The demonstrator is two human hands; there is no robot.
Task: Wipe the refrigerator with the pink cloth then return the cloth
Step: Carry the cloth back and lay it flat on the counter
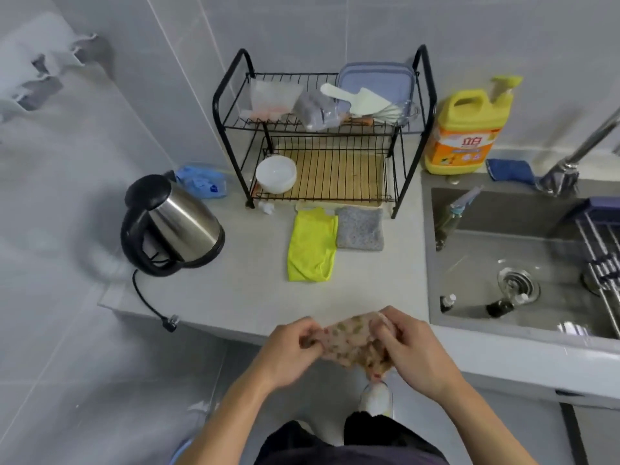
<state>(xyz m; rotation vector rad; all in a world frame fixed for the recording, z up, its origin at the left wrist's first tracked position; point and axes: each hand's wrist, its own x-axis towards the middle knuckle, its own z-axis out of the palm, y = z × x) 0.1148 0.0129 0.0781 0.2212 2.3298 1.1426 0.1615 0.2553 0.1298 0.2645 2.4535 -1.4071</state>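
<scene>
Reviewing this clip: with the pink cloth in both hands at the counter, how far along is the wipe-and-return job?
Done: cannot tell; no refrigerator is in view, so wiping can't be confirmed. In hand: the left hand and right hand each hold one end of the pink cloth, bunched at the counter edge. Left: the cloth is not set down; the yellow cloth and grey cloth lie by the rack.

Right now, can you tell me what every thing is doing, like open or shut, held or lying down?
pink cloth: bunched, held in both hands
left hand: fingers shut on the cloth
right hand: fingers shut on the cloth
kettle: lid shut, unplugged
plug: lying loose at counter edge
yellow cloth: lying folded
grey cloth: lying flat
white bowl: upright on rack
sink: wet
</scene>
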